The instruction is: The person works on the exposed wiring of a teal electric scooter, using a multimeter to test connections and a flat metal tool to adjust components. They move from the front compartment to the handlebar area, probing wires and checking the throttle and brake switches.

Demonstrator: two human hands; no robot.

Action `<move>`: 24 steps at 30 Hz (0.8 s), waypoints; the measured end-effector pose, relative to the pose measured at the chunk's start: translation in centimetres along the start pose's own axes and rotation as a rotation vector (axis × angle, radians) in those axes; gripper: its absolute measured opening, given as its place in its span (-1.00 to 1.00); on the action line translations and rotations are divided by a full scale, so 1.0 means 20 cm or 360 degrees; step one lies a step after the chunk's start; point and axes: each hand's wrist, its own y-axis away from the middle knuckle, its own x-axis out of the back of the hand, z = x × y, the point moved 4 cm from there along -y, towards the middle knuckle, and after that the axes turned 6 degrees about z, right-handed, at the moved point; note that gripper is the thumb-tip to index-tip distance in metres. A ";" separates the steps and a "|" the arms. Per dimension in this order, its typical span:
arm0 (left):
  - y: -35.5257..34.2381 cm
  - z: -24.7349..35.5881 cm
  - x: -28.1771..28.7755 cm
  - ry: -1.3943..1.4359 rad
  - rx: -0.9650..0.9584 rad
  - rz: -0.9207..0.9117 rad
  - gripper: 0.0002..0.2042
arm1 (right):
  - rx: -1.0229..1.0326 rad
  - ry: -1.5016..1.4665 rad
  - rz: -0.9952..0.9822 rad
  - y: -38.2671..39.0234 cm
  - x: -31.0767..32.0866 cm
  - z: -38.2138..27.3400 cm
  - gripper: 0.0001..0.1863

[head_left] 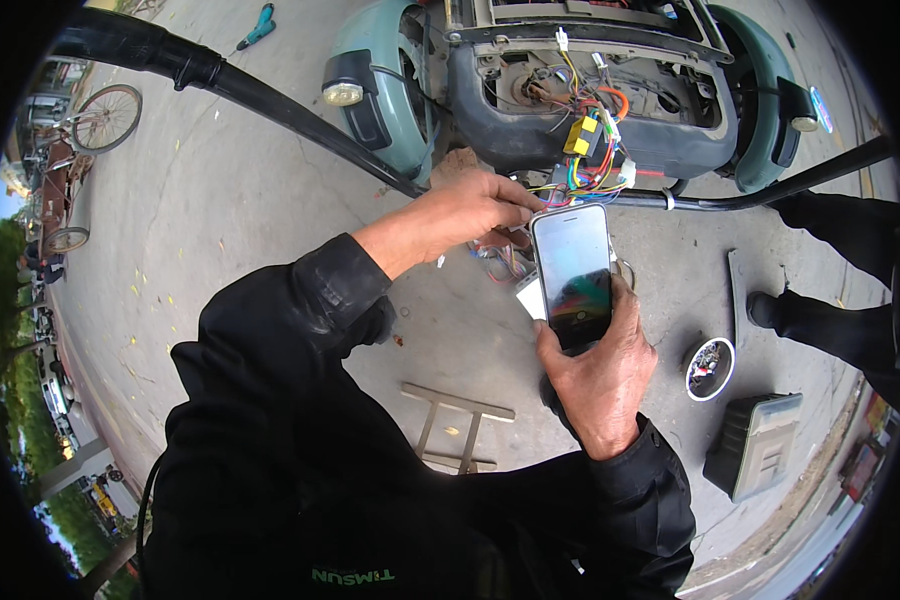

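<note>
My right hand [610,370] grips a smartphone [572,270] from below, screen up and lit. My left hand [460,215] is closed, its fingertips pinched on thin coloured wires [550,190] beside the phone's top left corner. The phone hides part of what lies behind it, including a white piece [531,296] that shows at its left edge. Above the phone, a wiring harness [595,150] with a yellow connector block [582,135] hangs out of the grey body of a small vehicle [470,110]. More loose wires [500,262] lie below my left hand.
Green fenders [382,90] flank the vehicle, and a black bar [300,120] crosses in front. At right are a white bowl of small parts [709,369], a grey plastic bin [753,445] and another person's legs [840,300]. A metal frame [457,420] and a teal drill [258,27] lie on the ground.
</note>
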 end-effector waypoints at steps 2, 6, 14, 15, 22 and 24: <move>-0.01 0.00 0.01 -0.0064 0.0026 0.0030 -0.68 | 0.0042 0.0010 0.0001 0.01 -0.01 -0.01 -0.20; -0.01 0.00 0.02 -0.0101 0.0013 0.0031 -0.71 | 0.0015 -0.0020 -0.0006 0.03 -0.03 -0.01 -0.18; -0.02 0.01 0.04 -0.0178 -0.0027 0.0059 -0.75 | 0.0032 -0.0031 -0.0067 0.04 -0.09 -0.02 -0.21; -0.03 0.00 0.04 -0.0162 -0.0012 0.0062 -0.75 | 0.0027 -0.0041 -0.0079 0.04 -0.10 -0.02 -0.21; -0.07 -0.04 0.07 -0.0163 -0.0080 0.0069 -0.71 | 0.0110 -0.0091 -0.0061 0.06 -0.10 -0.04 -0.21; -0.07 -0.04 0.07 -0.0165 -0.0062 0.0038 -0.70 | 0.0100 -0.0105 -0.0100 0.07 -0.10 -0.05 -0.21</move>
